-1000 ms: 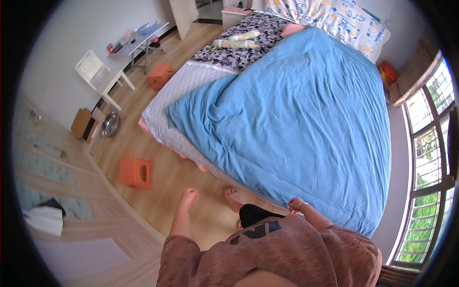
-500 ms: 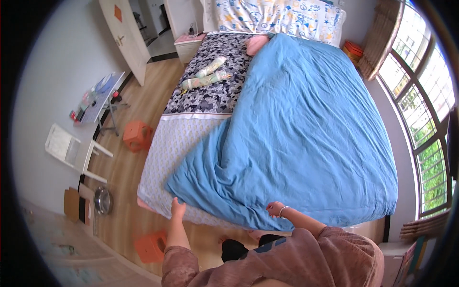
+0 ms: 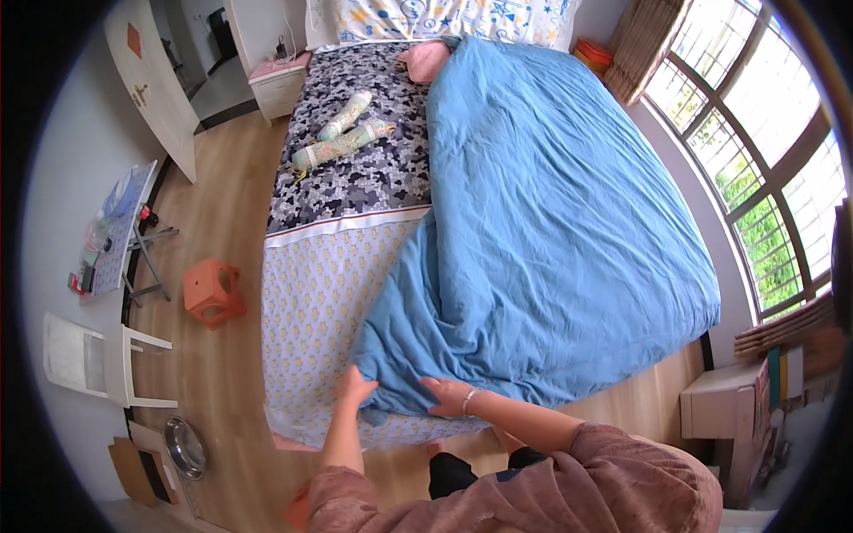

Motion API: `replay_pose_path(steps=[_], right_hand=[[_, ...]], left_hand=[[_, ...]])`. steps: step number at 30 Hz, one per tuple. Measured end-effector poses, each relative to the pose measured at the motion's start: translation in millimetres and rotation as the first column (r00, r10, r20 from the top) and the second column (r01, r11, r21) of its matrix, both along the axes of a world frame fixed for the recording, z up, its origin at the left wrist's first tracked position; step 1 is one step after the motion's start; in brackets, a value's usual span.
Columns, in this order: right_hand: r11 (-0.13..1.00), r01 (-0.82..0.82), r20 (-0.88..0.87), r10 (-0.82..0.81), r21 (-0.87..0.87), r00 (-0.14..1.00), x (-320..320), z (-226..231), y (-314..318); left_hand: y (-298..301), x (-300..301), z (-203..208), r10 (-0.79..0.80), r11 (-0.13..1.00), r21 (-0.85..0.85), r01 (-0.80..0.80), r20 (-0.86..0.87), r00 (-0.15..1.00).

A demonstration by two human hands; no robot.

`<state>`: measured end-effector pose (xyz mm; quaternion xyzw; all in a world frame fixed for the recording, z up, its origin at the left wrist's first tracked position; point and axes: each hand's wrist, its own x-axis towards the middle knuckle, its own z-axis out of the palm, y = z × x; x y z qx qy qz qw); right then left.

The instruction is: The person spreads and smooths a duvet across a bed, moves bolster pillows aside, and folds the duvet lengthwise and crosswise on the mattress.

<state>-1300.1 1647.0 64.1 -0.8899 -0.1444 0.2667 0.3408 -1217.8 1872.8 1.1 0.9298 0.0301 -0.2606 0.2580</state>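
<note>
A blue quilt (image 3: 569, 222) covers the right side of the bed, its near left corner slanting toward the foot. At that corner my left hand (image 3: 354, 388) is closed on the quilt's edge, the thumb showing and the other fingers partly hidden. My right hand (image 3: 451, 398), with a bracelet at the wrist, lies against the quilt near its lower edge, thumb and fingers apart. Left of the quilt shows a pale patterned sheet (image 3: 311, 311) and, farther up, a grey-black camouflage-patterned cover (image 3: 364, 186).
Two patterned bolsters (image 3: 342, 145) and a pink pillow (image 3: 425, 62) lie on the bed. Leftward on the floor are an orange stool (image 3: 213, 289), a white chair (image 3: 133, 364), a folding table (image 3: 120, 235) and a metal basin (image 3: 185, 447). A window (image 3: 755, 160) lines the right wall.
The view has shifted. The quilt's near corner has drawn in to the right, baring more sheet. My left hand has come onto this corner; my right hand has moved left, closer to it.
</note>
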Motion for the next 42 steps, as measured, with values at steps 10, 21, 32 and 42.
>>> replay_pose_path(steps=[10,21,32,42], right_hand=[[0.869,0.316,0.138,-0.391,0.382,0.910,-43.9,63.0,-19.3],[0.600,0.435,-0.146,-0.469,0.671,0.871,-67.8,144.6,-57.1],[0.513,0.390,-0.122,-0.479,0.764,0.869,-94.4,188.8,-55.6],[0.648,0.309,-0.039,-0.396,0.696,0.917,-96.5,199.6,14.6]], left_hand=[[-86.1,-76.3,130.3,-0.426,0.533,-0.806,0.258,0.008,0.905],[-165.5,-53.2,-49.2,-0.552,0.439,-0.702,-0.560,-0.703,0.449],[-216.0,-73.6,16.9,-0.419,0.309,-0.809,-0.501,-0.588,0.691],[-81.3,89.1,189.3,0.361,-0.150,-0.980,0.128,0.066,0.930]])
